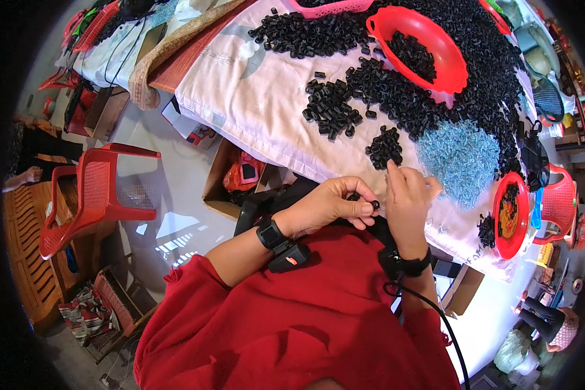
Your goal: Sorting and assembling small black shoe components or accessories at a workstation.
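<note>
My left hand (346, 205) is closed around small black plastic pieces (375, 205), one of them showing at the fingertips above my lap. To its right, my right hand (409, 201) reaches over the table edge with fingers apart. Its index fingertip meets the near side of a small heap of black plastic pieces (385, 146); the thumb is mostly hidden. Just right of that heap lies a mound of small translucent light-blue pieces (460, 162). A larger cluster of black pieces (331, 107) sits farther left on the pale tablecloth (253, 97).
A red oval basket (452, 42) with black pieces stands among a wide spread of them. Another red basket (504, 224) is at the table's right edge. A cable (445, 318) runs from my right wrist. Red chairs (101, 188) and an open cardboard box (221, 185) stand on the floor.
</note>
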